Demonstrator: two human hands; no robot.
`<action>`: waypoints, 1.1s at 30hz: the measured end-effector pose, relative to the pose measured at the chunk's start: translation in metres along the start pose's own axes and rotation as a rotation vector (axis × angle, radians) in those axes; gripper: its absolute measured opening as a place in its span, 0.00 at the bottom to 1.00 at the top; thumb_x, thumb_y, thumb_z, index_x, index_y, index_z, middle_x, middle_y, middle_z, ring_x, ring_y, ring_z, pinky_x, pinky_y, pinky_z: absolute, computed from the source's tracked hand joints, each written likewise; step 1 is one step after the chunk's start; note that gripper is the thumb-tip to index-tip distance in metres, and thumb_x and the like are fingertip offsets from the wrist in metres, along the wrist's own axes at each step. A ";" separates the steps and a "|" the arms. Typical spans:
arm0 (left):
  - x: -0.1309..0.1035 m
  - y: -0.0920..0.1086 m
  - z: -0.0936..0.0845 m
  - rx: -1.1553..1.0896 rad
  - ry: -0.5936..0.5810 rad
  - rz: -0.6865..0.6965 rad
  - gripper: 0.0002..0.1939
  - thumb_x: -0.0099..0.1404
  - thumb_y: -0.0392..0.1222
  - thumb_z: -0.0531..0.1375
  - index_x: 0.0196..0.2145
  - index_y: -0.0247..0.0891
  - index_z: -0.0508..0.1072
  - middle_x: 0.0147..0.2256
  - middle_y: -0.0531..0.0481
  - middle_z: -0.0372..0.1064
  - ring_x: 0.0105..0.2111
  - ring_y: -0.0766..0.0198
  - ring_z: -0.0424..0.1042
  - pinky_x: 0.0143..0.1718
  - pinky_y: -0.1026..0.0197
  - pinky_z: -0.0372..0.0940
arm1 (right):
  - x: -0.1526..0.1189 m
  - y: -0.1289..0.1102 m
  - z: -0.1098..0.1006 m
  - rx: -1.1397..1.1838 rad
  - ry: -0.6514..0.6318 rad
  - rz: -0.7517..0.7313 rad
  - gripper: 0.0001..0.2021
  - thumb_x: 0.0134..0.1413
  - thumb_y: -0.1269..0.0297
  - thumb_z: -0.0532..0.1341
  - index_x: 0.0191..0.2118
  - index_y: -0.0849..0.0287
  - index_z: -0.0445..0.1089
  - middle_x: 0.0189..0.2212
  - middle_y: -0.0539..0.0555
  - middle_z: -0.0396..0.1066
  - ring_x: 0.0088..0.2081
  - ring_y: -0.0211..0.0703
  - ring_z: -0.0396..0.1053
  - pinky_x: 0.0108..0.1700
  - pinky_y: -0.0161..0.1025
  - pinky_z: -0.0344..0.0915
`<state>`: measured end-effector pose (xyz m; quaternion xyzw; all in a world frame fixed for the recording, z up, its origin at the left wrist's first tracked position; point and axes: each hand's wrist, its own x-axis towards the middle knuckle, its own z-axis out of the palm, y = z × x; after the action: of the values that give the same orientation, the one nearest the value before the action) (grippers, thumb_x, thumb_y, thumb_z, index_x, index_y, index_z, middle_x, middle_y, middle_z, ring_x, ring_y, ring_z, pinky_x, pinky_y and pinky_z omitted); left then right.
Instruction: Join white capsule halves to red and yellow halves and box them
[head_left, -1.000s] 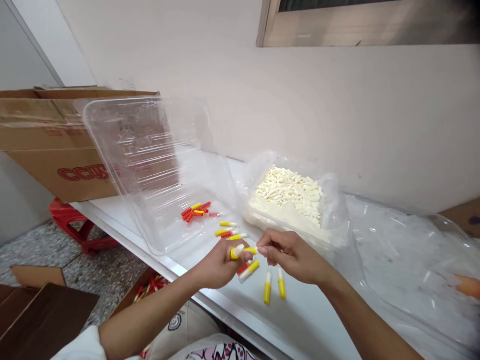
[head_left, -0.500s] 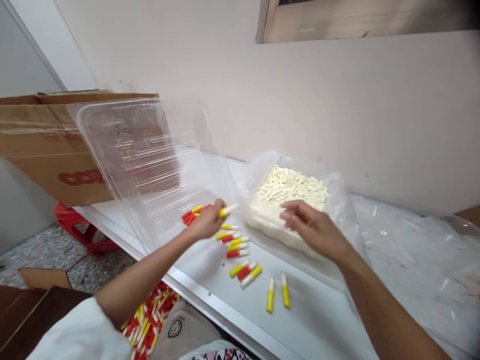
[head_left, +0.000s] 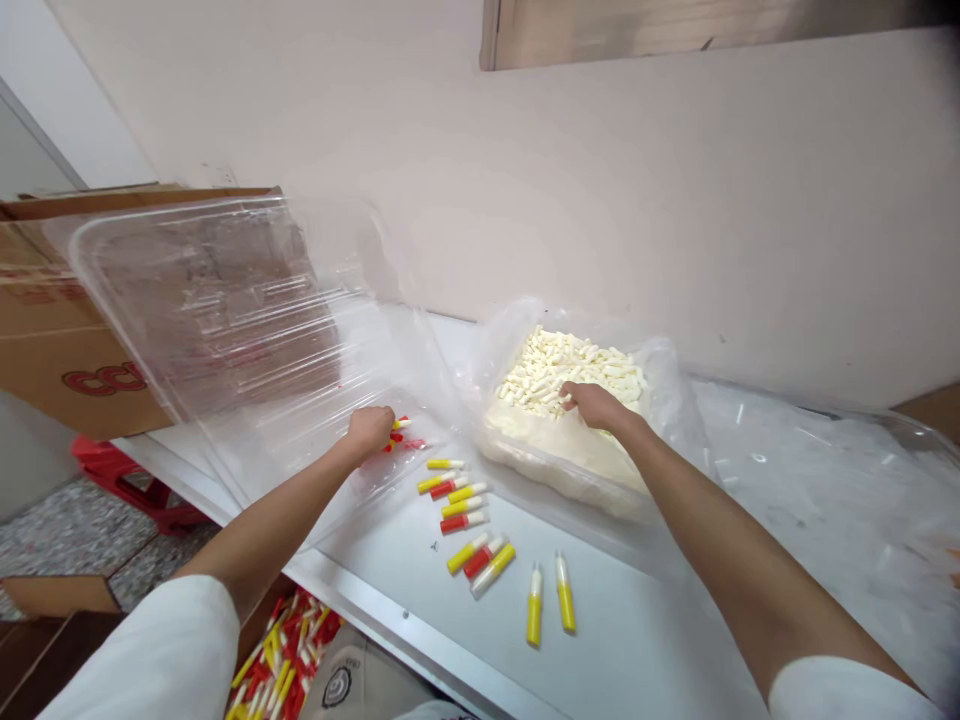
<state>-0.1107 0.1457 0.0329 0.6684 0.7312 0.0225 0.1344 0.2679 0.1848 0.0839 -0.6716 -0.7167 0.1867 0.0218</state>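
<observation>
My left hand [head_left: 370, 430] is closed over the small pile of red and yellow tubes [head_left: 401, 424] beside the clear plastic tray [head_left: 217, 290]; what its fingers hold is hidden. At the bag-lined container [head_left: 555, 480], my right hand [head_left: 587, 401] has its fingers pinched at the heap of small cream-white pieces [head_left: 547, 358]; anything between them is too small to make out. Several red or yellow tubes with white ends [head_left: 465, 506] lie in a loose column between my hands. Two yellow tubes [head_left: 534, 606] lie nearer the front edge.
A cardboard box [head_left: 45, 320] stands at the left behind the tray. Below the table are a red stool [head_left: 142, 490] and a box full of red, yellow and white tubes [head_left: 277, 655]. Clear plastic [head_left: 810, 500] covers the right side.
My left hand has moved left and down to the tube pile, and the yellow tube it held is no longer visible. My right hand has reached onto the cream-white pieces. The view has shifted slightly.
</observation>
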 end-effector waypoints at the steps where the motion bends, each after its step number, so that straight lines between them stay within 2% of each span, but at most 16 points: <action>1: 0.001 0.000 -0.001 -0.038 0.001 -0.010 0.14 0.44 0.49 0.67 0.24 0.38 0.70 0.31 0.38 0.73 0.40 0.44 0.70 0.34 0.57 0.61 | 0.007 -0.004 0.004 -0.009 0.013 0.004 0.11 0.47 0.71 0.56 0.38 0.58 0.68 0.36 0.54 0.73 0.35 0.44 0.69 0.33 0.34 0.59; 3: 0.002 0.001 -0.005 -0.135 0.001 -0.037 0.14 0.44 0.48 0.66 0.24 0.38 0.69 0.28 0.40 0.72 0.37 0.47 0.71 0.31 0.59 0.61 | 0.018 -0.011 0.011 -0.034 0.026 0.018 0.08 0.48 0.69 0.56 0.37 0.58 0.68 0.33 0.55 0.72 0.32 0.44 0.68 0.31 0.35 0.57; 6: -0.006 0.004 -0.014 -0.348 -0.015 -0.074 0.11 0.49 0.47 0.62 0.24 0.38 0.66 0.22 0.46 0.68 0.26 0.58 0.70 0.24 0.62 0.60 | 0.024 -0.016 0.017 -0.082 0.042 0.019 0.04 0.48 0.68 0.56 0.30 0.60 0.67 0.30 0.57 0.69 0.30 0.44 0.66 0.29 0.35 0.54; 9: -0.025 0.014 -0.021 -0.611 -0.044 -0.081 0.10 0.57 0.46 0.53 0.24 0.38 0.62 0.15 0.55 0.56 0.16 0.68 0.59 0.18 0.65 0.55 | 0.018 -0.017 0.014 -0.124 0.058 -0.039 0.02 0.47 0.70 0.58 0.27 0.60 0.65 0.30 0.56 0.68 0.31 0.44 0.65 0.30 0.35 0.52; 11: -0.042 0.024 -0.023 -0.768 -0.053 -0.074 0.11 0.60 0.45 0.48 0.23 0.39 0.58 0.13 0.59 0.46 0.13 0.72 0.51 0.16 0.66 0.51 | 0.005 -0.020 0.007 -0.146 0.076 -0.081 0.04 0.51 0.69 0.56 0.28 0.59 0.66 0.29 0.56 0.68 0.32 0.43 0.65 0.30 0.35 0.52; 13: -0.061 0.037 -0.023 -0.890 -0.060 -0.061 0.12 0.61 0.47 0.47 0.23 0.40 0.56 0.14 0.61 0.41 0.12 0.73 0.46 0.16 0.67 0.50 | -0.016 -0.031 -0.003 -0.117 0.155 -0.145 0.08 0.57 0.65 0.51 0.33 0.58 0.66 0.30 0.55 0.68 0.33 0.43 0.65 0.33 0.36 0.54; 16: -0.090 0.058 -0.021 -1.249 -0.145 -0.030 0.11 0.58 0.49 0.52 0.25 0.39 0.60 0.14 0.61 0.48 0.13 0.74 0.47 0.16 0.67 0.51 | -0.067 -0.059 -0.010 0.141 0.340 -0.381 0.12 0.61 0.60 0.48 0.41 0.56 0.66 0.35 0.54 0.69 0.36 0.41 0.65 0.37 0.35 0.57; 18: -0.108 0.073 -0.020 -1.540 -0.213 -0.018 0.12 0.55 0.50 0.57 0.29 0.37 0.65 0.15 0.60 0.53 0.14 0.74 0.51 0.16 0.68 0.51 | -0.107 -0.080 -0.003 0.316 0.339 -0.492 0.11 0.61 0.57 0.49 0.42 0.55 0.64 0.32 0.51 0.69 0.32 0.39 0.65 0.35 0.34 0.58; 20: -0.125 0.086 -0.018 -1.706 -0.222 -0.008 0.16 0.52 0.51 0.62 0.30 0.36 0.66 0.16 0.59 0.55 0.14 0.74 0.53 0.15 0.69 0.51 | -0.143 -0.098 0.011 0.410 0.295 -0.546 0.09 0.61 0.57 0.51 0.40 0.55 0.63 0.29 0.49 0.68 0.29 0.37 0.65 0.33 0.33 0.59; 23: -0.145 0.101 -0.014 -1.766 -0.202 0.031 0.20 0.51 0.55 0.64 0.24 0.36 0.63 0.17 0.58 0.58 0.15 0.75 0.54 0.14 0.70 0.50 | -0.174 -0.110 0.033 0.498 0.300 -0.567 0.07 0.61 0.60 0.51 0.38 0.55 0.63 0.29 0.49 0.68 0.29 0.36 0.65 0.32 0.33 0.60; 26: -0.161 0.107 -0.011 -1.771 -0.263 0.073 0.21 0.53 0.56 0.63 0.23 0.36 0.61 0.18 0.57 0.59 0.14 0.76 0.54 0.13 0.70 0.48 | -0.183 -0.108 0.044 0.549 0.333 -0.571 0.07 0.61 0.62 0.51 0.37 0.56 0.63 0.30 0.50 0.68 0.30 0.36 0.66 0.33 0.33 0.60; 30: -0.174 0.104 -0.012 -1.776 -0.407 0.153 0.20 0.56 0.54 0.62 0.25 0.34 0.62 0.19 0.58 0.58 0.14 0.80 0.46 0.14 0.72 0.42 | -0.191 -0.102 0.041 0.532 0.322 -0.628 0.07 0.62 0.64 0.51 0.37 0.56 0.64 0.30 0.51 0.68 0.32 0.37 0.65 0.34 0.34 0.61; 33: -0.182 0.102 -0.012 -1.754 -0.407 0.242 0.19 0.56 0.53 0.62 0.27 0.34 0.63 0.18 0.60 0.53 0.15 0.80 0.43 0.15 0.72 0.41 | -0.200 -0.100 0.038 0.522 0.298 -0.668 0.08 0.61 0.64 0.51 0.36 0.56 0.65 0.29 0.50 0.67 0.31 0.36 0.65 0.34 0.34 0.61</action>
<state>-0.0011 -0.0211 0.0967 0.3896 0.3388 0.4664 0.7183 0.1812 -0.0208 0.1224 -0.3951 -0.8121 0.2451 0.3528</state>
